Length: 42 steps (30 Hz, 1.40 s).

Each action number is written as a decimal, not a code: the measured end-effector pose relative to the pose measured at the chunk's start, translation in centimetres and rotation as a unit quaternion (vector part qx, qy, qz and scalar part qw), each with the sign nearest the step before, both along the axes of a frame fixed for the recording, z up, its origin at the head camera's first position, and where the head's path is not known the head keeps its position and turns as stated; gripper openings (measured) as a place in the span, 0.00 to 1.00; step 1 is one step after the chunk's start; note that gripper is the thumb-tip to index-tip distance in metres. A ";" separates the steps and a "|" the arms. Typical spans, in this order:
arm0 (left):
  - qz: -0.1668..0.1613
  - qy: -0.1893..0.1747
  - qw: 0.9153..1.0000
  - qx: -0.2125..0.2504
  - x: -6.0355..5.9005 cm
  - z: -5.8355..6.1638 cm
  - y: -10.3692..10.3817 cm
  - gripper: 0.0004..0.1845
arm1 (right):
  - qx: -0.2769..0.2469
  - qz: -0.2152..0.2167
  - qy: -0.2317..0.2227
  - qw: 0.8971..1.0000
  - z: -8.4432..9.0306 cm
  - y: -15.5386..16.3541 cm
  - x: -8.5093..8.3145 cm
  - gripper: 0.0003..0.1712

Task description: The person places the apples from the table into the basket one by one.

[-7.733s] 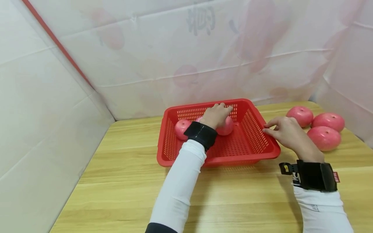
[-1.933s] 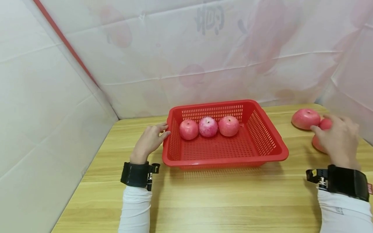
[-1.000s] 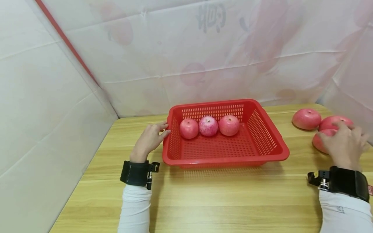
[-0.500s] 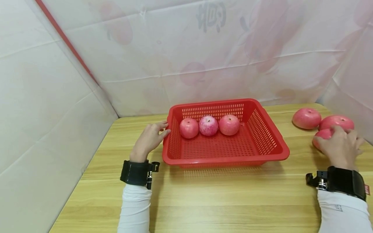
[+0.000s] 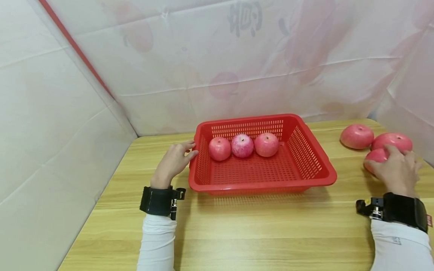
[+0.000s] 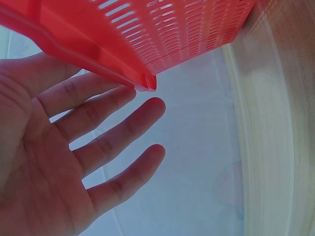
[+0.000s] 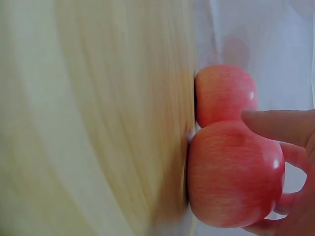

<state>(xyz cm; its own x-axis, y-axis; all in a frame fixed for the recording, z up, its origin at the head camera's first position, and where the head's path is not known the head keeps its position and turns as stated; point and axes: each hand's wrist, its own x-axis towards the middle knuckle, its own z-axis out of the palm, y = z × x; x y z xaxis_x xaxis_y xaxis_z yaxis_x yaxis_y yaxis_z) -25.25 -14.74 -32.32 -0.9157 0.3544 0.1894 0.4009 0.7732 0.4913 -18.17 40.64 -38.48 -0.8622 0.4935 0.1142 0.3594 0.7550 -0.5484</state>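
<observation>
A red plastic basket [image 5: 262, 187] with slotted walls stands on the table. Three apples sit in a row inside it: a red one [image 5: 219, 149], a mottled purplish one [image 5: 242, 146] and another red one [image 5: 266, 145]. At its left rim my left hand [image 5: 173, 162] touches the edge with fingertips, the fingers spread and fairly straight in the left wrist view. To the right, my right hand [image 5: 399, 169] grips the near apple [image 7: 234, 174] from above, thumb on one side and fingers curled over the other. This apple rests on the table, partly hidden by the hand.
Two more apples lie behind the gripped one, one at the back left [image 5: 357, 136] and one at the back right [image 5: 392, 141]. The wooden table [image 5: 257, 233] meets printed fabric walls [image 5: 156, 75] at the back and both sides.
Since the earliest frame, my left hand has left the basket's inside for its left rim, and my right hand has moved from the right rim to the apples, closing round the near one.
</observation>
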 end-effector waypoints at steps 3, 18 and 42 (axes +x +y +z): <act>0.000 -0.002 1.000 0.001 0.0 -0.1 0.0 0.21 | 0.002 0.005 0.000 1.000 -0.2 0.2 0.1 0.43; -0.001 0.002 1.000 0.004 0.0 -0.1 -0.2 0.21 | -0.038 0.004 -0.032 0.999 -0.3 0.5 -0.1 0.46; 0.000 0.012 1.000 -0.004 -0.1 -0.1 0.0 0.20 | -0.019 -0.016 0.050 0.998 0.7 -0.3 0.2 0.42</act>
<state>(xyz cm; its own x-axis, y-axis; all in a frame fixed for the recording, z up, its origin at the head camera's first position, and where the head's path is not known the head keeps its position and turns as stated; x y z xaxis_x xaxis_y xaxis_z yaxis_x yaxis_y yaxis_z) -25.31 -14.74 -32.41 -0.9114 0.3553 0.2077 0.4115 0.7779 0.4749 -18.01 40.32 -37.75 -0.8307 0.5271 0.1789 0.3259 0.7211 -0.6115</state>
